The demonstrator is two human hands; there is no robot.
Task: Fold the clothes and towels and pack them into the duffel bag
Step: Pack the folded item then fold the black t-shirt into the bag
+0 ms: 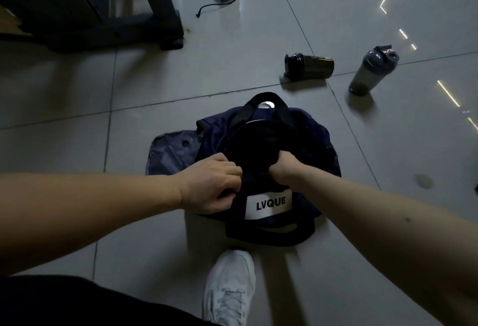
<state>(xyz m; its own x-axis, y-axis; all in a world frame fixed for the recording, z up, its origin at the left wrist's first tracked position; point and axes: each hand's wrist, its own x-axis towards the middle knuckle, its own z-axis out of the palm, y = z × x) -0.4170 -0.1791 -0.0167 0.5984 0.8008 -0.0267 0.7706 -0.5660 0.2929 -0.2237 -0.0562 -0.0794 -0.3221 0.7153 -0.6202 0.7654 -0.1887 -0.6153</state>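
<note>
Pale tiled floor (77, 87) all round, with a dark machine base (103, 15) at the far left. Mid-floor lies the navy duffel bag (305, 129), soft and slumped, mouth open upward, white label on the near side. Holds a black bundle of cloth (253, 150) in that mouth, not yet fully down; cannot tell which garment it is, or what lies beneath.

Could spring unfolded or snag the rim if shoved hard, as the limp sides look to give little support; could also bunch and waste room.

Left hand (212, 183) grips the bag's near edge, fingers curled. Right hand (284, 168) clutches the cloth in a closed fist at the opening.

Beyond, well apart from the bag: a shaker bottle on its side (309, 65) and a standing shaker bottle (372, 71), both lidded, contents unreadable.
</note>
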